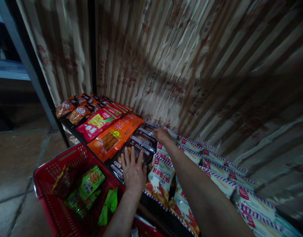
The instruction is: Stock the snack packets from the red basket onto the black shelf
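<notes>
My left hand [134, 171] lies flat with its fingers spread on the front dark brown snack packet [143, 148], which has a checkered border. Farther back in the same row, my right hand [162, 135] has its fingers curled at the right edge of another brown packet [144, 135]; its fingertips are partly hidden. White snack bags [160, 174] with red lettering and striped edges stand right of the brown row, partly under my right forearm. Orange packets [109, 140] lie flat on the left side of that row.
A red basket [46, 171] with green packets [92, 181] stands in front of the shelf [80, 135]. Red packets [98, 121] and small orange-black bags [80, 113] fill the shelf's left end. Behind hangs a pleated curtain [141, 62]; a dark post [92, 49] stands before it.
</notes>
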The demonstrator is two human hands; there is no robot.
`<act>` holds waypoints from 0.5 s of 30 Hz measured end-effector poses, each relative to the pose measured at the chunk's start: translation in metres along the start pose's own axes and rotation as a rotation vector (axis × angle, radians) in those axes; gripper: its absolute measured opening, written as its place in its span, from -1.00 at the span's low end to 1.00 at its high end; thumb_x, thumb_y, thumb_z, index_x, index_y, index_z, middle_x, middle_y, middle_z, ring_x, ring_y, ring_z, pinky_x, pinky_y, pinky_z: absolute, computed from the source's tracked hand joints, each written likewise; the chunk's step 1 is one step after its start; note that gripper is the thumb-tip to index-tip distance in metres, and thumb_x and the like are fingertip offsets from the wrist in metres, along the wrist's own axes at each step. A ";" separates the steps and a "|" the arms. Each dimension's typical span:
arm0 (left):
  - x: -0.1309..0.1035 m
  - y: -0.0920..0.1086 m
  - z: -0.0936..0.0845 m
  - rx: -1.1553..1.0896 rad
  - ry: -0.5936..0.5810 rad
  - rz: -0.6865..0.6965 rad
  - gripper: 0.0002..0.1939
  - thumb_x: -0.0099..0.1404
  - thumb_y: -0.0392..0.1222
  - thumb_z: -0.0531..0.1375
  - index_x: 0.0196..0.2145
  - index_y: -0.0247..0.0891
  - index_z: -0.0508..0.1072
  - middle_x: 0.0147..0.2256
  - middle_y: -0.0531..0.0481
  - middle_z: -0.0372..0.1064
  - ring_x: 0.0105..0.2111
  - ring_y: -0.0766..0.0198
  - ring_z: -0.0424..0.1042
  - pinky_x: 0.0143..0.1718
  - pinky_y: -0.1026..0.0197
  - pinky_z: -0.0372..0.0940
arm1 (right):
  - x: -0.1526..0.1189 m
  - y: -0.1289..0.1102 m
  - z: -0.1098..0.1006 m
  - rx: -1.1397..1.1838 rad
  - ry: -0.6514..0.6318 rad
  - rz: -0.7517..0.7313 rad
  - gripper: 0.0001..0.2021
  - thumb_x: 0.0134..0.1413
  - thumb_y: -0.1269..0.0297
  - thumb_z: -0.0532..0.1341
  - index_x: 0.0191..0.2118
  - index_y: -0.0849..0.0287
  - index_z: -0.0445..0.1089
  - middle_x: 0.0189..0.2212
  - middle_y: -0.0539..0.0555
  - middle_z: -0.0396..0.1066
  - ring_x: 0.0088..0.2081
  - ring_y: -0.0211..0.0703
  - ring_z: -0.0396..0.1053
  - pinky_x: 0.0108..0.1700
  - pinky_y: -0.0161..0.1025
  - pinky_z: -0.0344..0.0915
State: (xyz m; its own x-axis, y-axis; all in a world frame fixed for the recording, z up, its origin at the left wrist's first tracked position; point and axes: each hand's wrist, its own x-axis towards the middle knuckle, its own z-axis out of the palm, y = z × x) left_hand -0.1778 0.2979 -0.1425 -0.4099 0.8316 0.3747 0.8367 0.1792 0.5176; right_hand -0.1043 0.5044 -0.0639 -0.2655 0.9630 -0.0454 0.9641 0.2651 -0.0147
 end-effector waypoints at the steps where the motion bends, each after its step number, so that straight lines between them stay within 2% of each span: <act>1: 0.001 0.000 0.000 0.006 0.007 -0.007 -0.40 0.14 -0.09 0.23 0.15 -0.06 0.27 0.26 -0.12 0.01 0.29 -0.14 -0.17 0.22 -0.26 -0.09 | 0.001 -0.001 0.000 0.001 0.000 0.001 -0.71 0.03 0.36 0.11 -0.17 0.00 0.51 -0.12 0.07 0.49 -0.06 -0.03 0.41 -0.13 -0.25 0.29; 8: 0.005 -0.003 0.004 0.036 0.018 -0.025 -0.40 0.15 -0.08 0.24 0.15 -0.05 0.26 0.26 -0.10 0.02 0.29 -0.15 -0.17 0.22 -0.27 -0.08 | 0.007 -0.006 0.005 0.001 0.020 0.024 -0.68 0.11 0.31 0.03 -0.17 0.12 0.51 -0.10 0.20 0.48 -0.04 0.06 0.40 -0.07 -0.13 0.28; 15: 0.005 -0.001 0.002 0.050 0.003 -0.033 -0.40 0.14 -0.07 0.24 0.15 -0.05 0.27 0.26 -0.11 0.01 0.29 -0.15 -0.19 0.23 -0.25 -0.10 | 0.018 0.001 0.001 -0.003 0.018 0.045 -0.68 0.14 0.26 0.02 -0.14 0.11 0.50 -0.11 0.16 0.48 -0.06 -0.04 0.41 -0.08 -0.21 0.29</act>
State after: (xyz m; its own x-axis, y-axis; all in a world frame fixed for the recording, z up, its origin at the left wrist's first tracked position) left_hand -0.1803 0.3031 -0.1427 -0.4387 0.8231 0.3605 0.8396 0.2325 0.4909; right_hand -0.1079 0.5218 -0.0656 -0.2219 0.9747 -0.0275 0.9751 0.2217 -0.0101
